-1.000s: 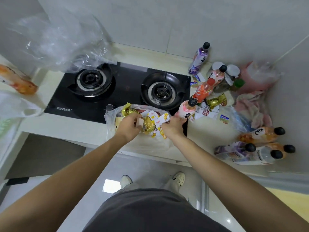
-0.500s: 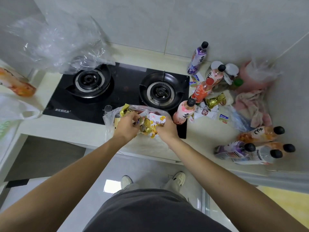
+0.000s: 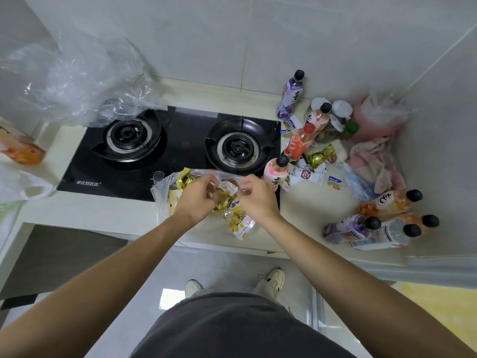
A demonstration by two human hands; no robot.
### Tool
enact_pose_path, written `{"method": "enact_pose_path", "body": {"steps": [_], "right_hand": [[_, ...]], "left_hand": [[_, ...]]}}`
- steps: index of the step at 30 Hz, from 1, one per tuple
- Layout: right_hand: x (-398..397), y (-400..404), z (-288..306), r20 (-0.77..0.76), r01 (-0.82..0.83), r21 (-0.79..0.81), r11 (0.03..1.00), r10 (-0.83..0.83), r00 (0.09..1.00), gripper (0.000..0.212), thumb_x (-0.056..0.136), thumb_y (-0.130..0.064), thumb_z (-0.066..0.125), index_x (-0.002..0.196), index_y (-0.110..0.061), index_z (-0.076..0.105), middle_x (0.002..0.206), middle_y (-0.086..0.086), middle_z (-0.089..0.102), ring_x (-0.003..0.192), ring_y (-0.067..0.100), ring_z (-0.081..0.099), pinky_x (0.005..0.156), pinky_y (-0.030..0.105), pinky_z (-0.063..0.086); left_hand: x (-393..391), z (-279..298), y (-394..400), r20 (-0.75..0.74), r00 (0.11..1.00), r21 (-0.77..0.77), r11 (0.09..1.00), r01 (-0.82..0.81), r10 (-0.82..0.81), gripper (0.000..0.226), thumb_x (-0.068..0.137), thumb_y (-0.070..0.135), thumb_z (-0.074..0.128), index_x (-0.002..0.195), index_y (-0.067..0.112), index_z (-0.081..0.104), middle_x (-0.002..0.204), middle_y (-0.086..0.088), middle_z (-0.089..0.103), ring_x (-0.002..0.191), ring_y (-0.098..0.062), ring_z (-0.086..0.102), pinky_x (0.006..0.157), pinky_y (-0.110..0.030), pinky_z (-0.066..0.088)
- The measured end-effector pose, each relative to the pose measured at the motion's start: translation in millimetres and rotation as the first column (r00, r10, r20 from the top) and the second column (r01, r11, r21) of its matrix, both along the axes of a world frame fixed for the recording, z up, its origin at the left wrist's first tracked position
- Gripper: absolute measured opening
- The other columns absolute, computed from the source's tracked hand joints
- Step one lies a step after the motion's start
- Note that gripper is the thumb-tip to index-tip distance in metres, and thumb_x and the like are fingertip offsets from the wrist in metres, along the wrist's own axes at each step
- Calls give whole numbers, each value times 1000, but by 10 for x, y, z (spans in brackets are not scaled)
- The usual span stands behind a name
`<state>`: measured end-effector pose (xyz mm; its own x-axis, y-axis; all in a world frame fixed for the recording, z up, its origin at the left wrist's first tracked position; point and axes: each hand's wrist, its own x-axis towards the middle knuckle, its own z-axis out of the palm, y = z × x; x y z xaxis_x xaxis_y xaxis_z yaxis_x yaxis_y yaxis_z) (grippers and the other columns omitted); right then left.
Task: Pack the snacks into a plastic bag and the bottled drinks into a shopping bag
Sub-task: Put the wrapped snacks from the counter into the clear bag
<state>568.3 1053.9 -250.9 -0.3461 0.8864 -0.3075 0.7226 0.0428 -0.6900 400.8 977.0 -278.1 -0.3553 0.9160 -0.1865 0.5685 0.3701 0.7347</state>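
The left hand [image 3: 196, 200] and right hand [image 3: 254, 196] pinch the thin clear plastic bag [image 3: 162, 188]. Its yellow snack packets [image 3: 238, 219] may slide out.

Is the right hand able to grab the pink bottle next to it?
Probably yes. The pink bottle stands upright just beyond the right hand, nothing between them, but that hand first must let go of the plastic bag.

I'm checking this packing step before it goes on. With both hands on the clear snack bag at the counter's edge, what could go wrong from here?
1. A yellow snack packet hangs out of the clear plastic bag by the counter edge; it may slip to the floor.
2. The right hand works right beside the upright pink bottle, which it could knock over.
3. The left hand also pinches the film; hard pulling might tear it.
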Motion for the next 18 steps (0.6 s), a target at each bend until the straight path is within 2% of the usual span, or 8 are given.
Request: {"method": "enact_pose_path", "body": {"steps": [3, 8, 11, 14, 16, 18], "right_hand": [[176, 41, 47, 12, 1, 35, 999, -1, 1000, 15, 91, -22, 68, 105, -25, 70, 99, -15, 72, 96, 11, 69, 87, 37, 58], [683, 273, 125, 91, 53, 34, 998, -55, 994, 8, 86, -25, 67, 92, -29, 73, 92, -10, 76, 92, 17, 71, 83, 38, 60], [1029, 591, 234, 162, 40, 29, 999, -45, 986, 7, 81, -21, 66, 81, -28, 68, 92, -7, 76, 93, 20, 70, 83, 39, 59], [1346, 1016, 320, 241, 25, -3, 1000, -24, 970, 14, 81, -12, 65, 89, -21, 73, 103, 3, 77, 100, 25, 70, 86, 41, 59], [1508, 1330, 305, 290, -2, -21, 1000, 8, 957, 21, 82, -9, 64, 99, -3, 76, 110, 19, 75, 102, 34, 70, 88, 47, 59], [1647, 1619, 280, 351, -40, -66, 997, 60, 934, 28, 86, -10, 66, 109, 4, 74, 113, 25, 73, 103, 38, 70, 87, 44, 59]], "left_hand": [[122, 125, 81, -24, 999, 39, 998, 43, -42, 14, 94, 21, 65, 105, 29, 63, 75, 6, 69, 66, -12, 66, 60, -30, 55], [541, 234, 289, -119, 975, 69, 978, 194, -185, 4, 92, 25, 64, 95, 27, 63, 75, 14, 65, 65, -2, 60, 60, -31, 49], [922, 224, 464, -143, 944, 81, 947, 312, -299, 8, 94, 31, 61, 101, 31, 64, 76, 14, 64, 67, -2, 60, 61, -27, 48], [1354, 192, 665, -82, 918, 105, 912, 396, -388, 10, 95, 26, 62, 104, 24, 66, 80, 13, 62, 70, -9, 58, 64, -29, 47], [1632, 146, 817, -73, 904, 109, 898, 427, -421, 11, 96, 23, 60, 105, 21, 66, 82, 11, 60, 70, -12, 58, 64, -27, 44], [1866, 57, 999, -76, 900, 107, 894, 435, -429, 18, 96, 24, 60, 113, 20, 67, 92, 7, 64, 78, -15, 62, 68, -31, 51]]}}
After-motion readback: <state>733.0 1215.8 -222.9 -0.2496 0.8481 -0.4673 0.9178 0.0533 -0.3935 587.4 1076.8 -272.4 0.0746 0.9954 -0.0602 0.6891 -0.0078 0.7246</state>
